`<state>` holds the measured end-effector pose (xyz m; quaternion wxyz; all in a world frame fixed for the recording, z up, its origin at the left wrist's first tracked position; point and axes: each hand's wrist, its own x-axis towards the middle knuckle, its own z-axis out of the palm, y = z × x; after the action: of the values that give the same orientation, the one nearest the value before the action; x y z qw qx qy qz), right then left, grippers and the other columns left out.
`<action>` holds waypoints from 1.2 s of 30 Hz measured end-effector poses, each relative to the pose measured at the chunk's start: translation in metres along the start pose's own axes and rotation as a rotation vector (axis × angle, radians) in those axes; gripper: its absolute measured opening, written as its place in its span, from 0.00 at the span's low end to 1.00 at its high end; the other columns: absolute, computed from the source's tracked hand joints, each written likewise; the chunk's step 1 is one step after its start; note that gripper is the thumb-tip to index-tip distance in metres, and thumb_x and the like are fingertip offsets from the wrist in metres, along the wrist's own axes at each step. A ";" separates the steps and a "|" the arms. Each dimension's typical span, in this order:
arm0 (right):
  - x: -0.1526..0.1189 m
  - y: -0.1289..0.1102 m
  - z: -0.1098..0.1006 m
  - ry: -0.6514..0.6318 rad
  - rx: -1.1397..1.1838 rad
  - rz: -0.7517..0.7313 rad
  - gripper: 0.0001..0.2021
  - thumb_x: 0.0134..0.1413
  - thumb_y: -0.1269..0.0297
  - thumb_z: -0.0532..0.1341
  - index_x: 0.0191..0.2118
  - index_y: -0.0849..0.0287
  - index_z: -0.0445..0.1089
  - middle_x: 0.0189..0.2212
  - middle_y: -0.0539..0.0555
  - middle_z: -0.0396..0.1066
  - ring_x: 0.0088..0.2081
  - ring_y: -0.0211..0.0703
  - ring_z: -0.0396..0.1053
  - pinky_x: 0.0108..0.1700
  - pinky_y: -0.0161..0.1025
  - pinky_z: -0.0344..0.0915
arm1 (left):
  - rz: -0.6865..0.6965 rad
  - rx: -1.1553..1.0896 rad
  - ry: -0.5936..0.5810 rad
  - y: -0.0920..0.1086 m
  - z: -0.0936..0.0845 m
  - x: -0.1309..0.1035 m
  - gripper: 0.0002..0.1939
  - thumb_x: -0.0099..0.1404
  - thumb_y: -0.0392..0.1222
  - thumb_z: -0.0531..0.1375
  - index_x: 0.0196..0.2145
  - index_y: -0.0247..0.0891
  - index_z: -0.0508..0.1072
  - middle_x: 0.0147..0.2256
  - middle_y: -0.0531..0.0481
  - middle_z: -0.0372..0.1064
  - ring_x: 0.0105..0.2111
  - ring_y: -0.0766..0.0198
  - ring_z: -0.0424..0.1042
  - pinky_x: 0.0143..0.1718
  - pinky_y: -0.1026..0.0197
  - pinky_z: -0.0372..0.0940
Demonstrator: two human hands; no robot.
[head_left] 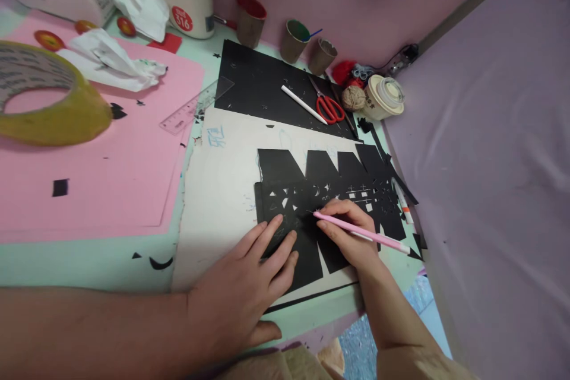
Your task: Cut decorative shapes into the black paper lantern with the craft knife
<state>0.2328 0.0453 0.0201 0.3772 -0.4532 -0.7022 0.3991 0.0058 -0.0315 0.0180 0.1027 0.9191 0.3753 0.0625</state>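
Note:
A sheet of black card (285,167) with trapezoid flaps along its edges lies on white paper (214,190). Small shapes such as stars, triangles and windows are cut through it, and pale lines are drawn on it. My left hand (253,276) rests flat on the card's lower left part, fingers stretched out. Pinched between the fingers of my right hand (350,228) is a slim pink pen-style craft knife (356,229). Its thin tip touches or hovers just over the middle of the card; I cannot tell which.
Behind lie another black sheet (267,80), red-handled scissors (329,108), a white pen (303,104) and a clear ruler (191,110). Several small cups (294,41) stand at the wall. Pink sheets (124,190) and a yellow tape roll (57,124) are at left. Black scraps (160,263) are scattered about.

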 end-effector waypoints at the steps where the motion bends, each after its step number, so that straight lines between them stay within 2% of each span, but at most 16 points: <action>1: 0.001 -0.001 -0.001 -0.011 0.008 0.015 0.05 0.54 0.69 0.67 0.37 0.53 0.74 0.32 0.51 0.74 0.34 0.41 0.71 0.35 0.38 0.68 | -0.001 0.001 0.002 0.000 0.000 0.000 0.44 0.54 0.72 0.60 0.59 0.39 0.69 0.65 0.41 0.56 0.68 0.37 0.42 0.66 0.42 0.34; 5: 0.003 -0.002 -0.003 -0.019 0.020 0.055 0.06 0.53 0.69 0.67 0.37 0.54 0.76 0.34 0.52 0.74 0.37 0.43 0.72 0.41 0.41 0.69 | -0.012 -0.001 0.000 0.000 -0.001 0.000 0.43 0.55 0.72 0.60 0.59 0.40 0.69 0.65 0.42 0.56 0.68 0.38 0.42 0.66 0.43 0.34; 10: -0.001 0.002 -0.001 -0.026 0.010 0.061 0.01 0.56 0.68 0.65 0.35 0.54 0.74 0.30 0.51 0.74 0.33 0.41 0.71 0.33 0.38 0.67 | -0.013 -0.012 -0.003 0.001 0.000 0.000 0.42 0.55 0.71 0.60 0.59 0.40 0.69 0.65 0.43 0.56 0.68 0.38 0.41 0.66 0.43 0.33; 13: -0.003 0.003 0.003 -0.046 -0.005 0.047 0.03 0.55 0.68 0.65 0.33 0.55 0.70 0.29 0.50 0.71 0.31 0.41 0.69 0.30 0.37 0.66 | -0.015 -0.012 -0.002 0.001 0.001 0.000 0.42 0.56 0.71 0.59 0.59 0.40 0.69 0.66 0.43 0.56 0.68 0.38 0.40 0.66 0.42 0.34; 24: -0.003 0.001 0.007 -0.071 -0.020 0.048 0.06 0.54 0.70 0.64 0.30 0.56 0.67 0.28 0.50 0.71 0.30 0.39 0.69 0.30 0.36 0.66 | -0.007 -0.015 0.014 0.000 0.001 -0.001 0.43 0.55 0.72 0.60 0.59 0.40 0.69 0.66 0.42 0.56 0.68 0.38 0.42 0.66 0.42 0.32; 29: -0.002 0.001 0.007 -0.074 -0.043 0.047 0.06 0.54 0.69 0.64 0.30 0.56 0.67 0.28 0.50 0.71 0.29 0.40 0.69 0.30 0.37 0.67 | -0.014 -0.012 -0.004 -0.002 0.002 -0.001 0.43 0.56 0.71 0.59 0.60 0.40 0.68 0.66 0.42 0.55 0.68 0.38 0.41 0.66 0.42 0.35; 32: -0.001 0.000 0.007 -0.080 -0.040 0.043 0.06 0.55 0.69 0.64 0.30 0.56 0.66 0.27 0.50 0.71 0.29 0.40 0.69 0.30 0.37 0.67 | 0.033 -0.031 0.011 -0.003 0.002 -0.001 0.42 0.58 0.71 0.57 0.60 0.38 0.67 0.66 0.40 0.55 0.68 0.36 0.42 0.65 0.41 0.37; 36: -0.001 0.001 0.007 -0.079 -0.052 0.045 0.07 0.55 0.69 0.64 0.29 0.56 0.65 0.27 0.50 0.70 0.29 0.39 0.68 0.29 0.37 0.65 | 0.001 -0.025 0.020 -0.002 0.002 -0.001 0.42 0.56 0.71 0.59 0.59 0.40 0.68 0.65 0.42 0.56 0.68 0.37 0.42 0.65 0.42 0.34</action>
<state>0.2270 0.0429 0.0162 0.3282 -0.4624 -0.7164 0.4065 0.0040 -0.0308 0.0152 0.1107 0.9171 0.3752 0.0764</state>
